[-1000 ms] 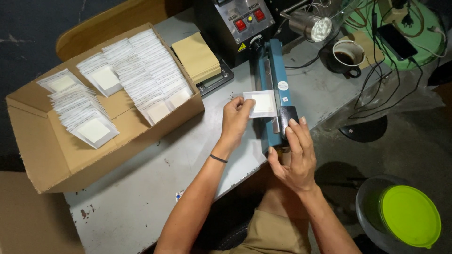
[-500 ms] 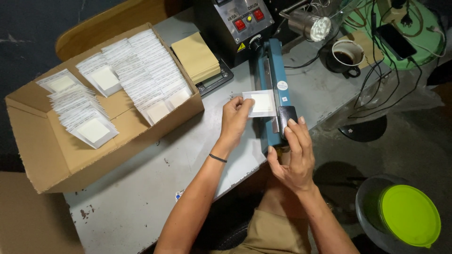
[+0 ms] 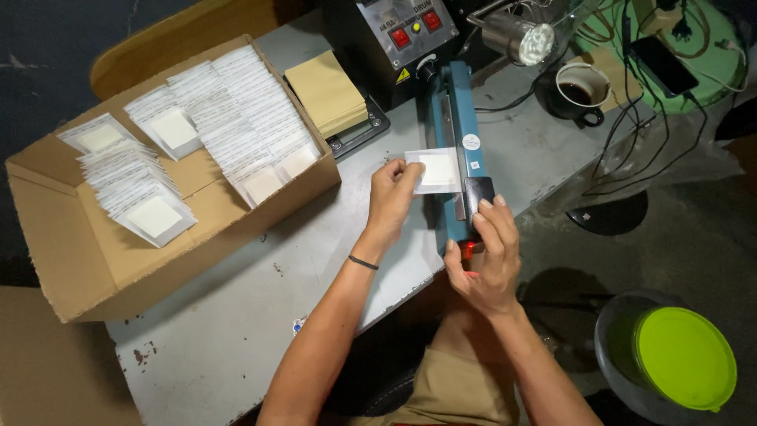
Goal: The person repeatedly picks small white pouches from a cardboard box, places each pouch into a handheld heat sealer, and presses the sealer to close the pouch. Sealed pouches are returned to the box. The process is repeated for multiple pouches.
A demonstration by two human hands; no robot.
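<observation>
Left hand (image 3: pixel 392 192) pinches 1 white pouch (image 3: pixel 434 170) lying across the blue sealer (image 3: pixel 457 150); right hand (image 3: pixel 489 256) presses its lever closed. Left of them, the cardboard box (image 3: pixel 95 260) already holds many finished pouches.

Left hand (image 3: pixel 392 188) reaches forward, fingertips pinched shut; right hand (image 3: pixel 486 254) sits just beside, fingers curled, pressing downward, both forearms bare.
</observation>
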